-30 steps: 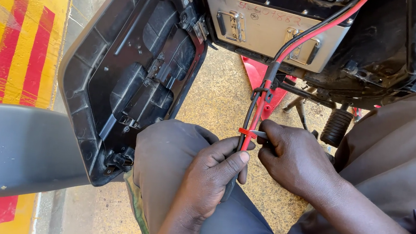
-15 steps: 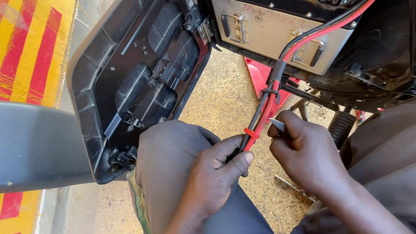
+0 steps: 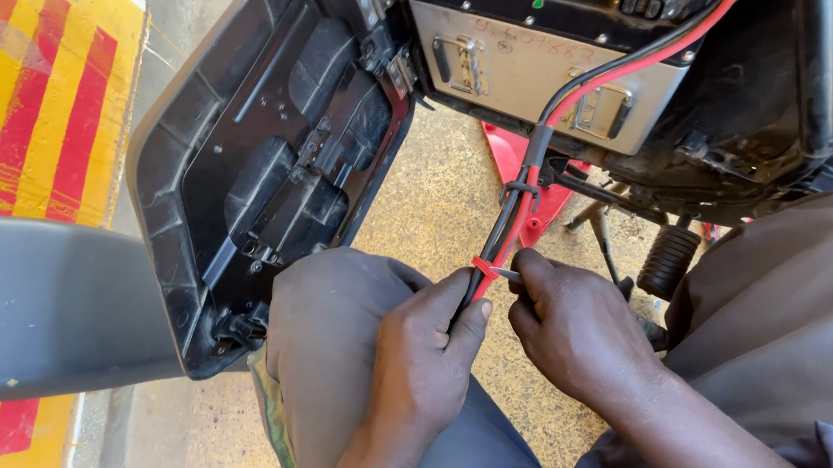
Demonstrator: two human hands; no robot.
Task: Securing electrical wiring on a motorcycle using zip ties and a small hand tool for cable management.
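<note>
The person's left hand (image 3: 421, 350) rests on the raised knee (image 3: 331, 297), its fingers (image 3: 451, 302) pressed around the lower run of a cable bundle (image 3: 510, 217), a red cable and a black one side by side, with the thumb lying along the cables. The right hand (image 3: 579, 329) sits just to the right, its fingers (image 3: 530, 274) pinching the tail of a red tie (image 3: 487, 267) that wraps the bundle right above the left thumb; the two hands nearly touch there. Higher up, a black tie (image 3: 521, 188) already binds the cables, which climb in front of a grey metal box (image 3: 511, 72) with two handles and curve off past the top edge of the frame. To the left, an open black plastic cover (image 3: 263, 150) hangs with its ribbed inside facing the hands, its lower edge close beside the knee. A grey panel (image 3: 28, 311) fills the lower left corner. Between the cover and the cables lies a stretch of bare gravelly floor (image 3: 434, 205). To the right, a ribbed black footpeg (image 3: 667, 261) stands near the right wrist, and the person's grey sleeve (image 3: 790, 327) closes that side.
</note>
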